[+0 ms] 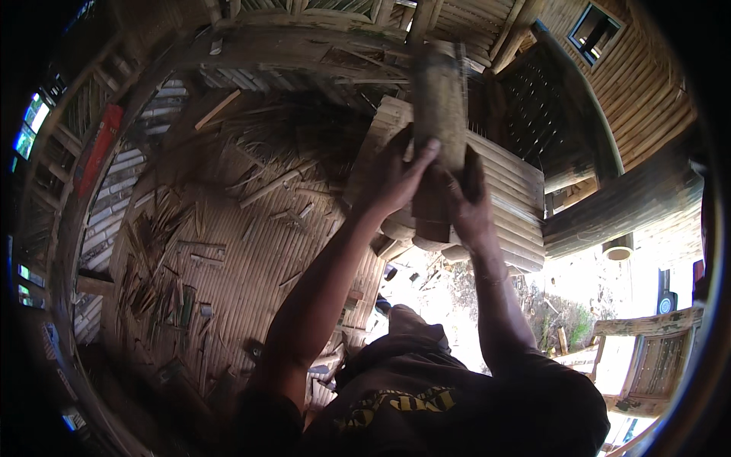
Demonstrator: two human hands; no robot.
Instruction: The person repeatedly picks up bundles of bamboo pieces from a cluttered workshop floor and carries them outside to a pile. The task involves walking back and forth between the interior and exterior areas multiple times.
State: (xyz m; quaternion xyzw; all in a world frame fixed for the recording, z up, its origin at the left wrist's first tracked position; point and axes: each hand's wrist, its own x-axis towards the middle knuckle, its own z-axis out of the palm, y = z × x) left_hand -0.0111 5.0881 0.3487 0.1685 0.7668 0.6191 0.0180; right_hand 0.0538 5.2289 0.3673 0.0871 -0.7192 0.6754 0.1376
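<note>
Both of my hands are closed around a thick, brownish length of bamboo (pixel 440 91), raised in front of me with its far end pointing away and blurred. My left hand (pixel 400 171) grips its left side, the thumb lying across the surface. On the right side, my right hand (pixel 470 202) wraps round it lower down. Just below and behind the hands is a bench-like surface of split bamboo slats (pixel 506 194). A darker, flat part shows between my wrists, but I cannot tell whether it belongs to the held bamboo.
Bamboo strips and offcuts (pixel 164 259) litter the slatted floor (pixel 255 266) on the left. A long red object (pixel 97 148) rests along the left wall. To the right are a heavy log beam (pixel 624 202), a wooden chair-like frame (pixel 651 358) and bright ground outside.
</note>
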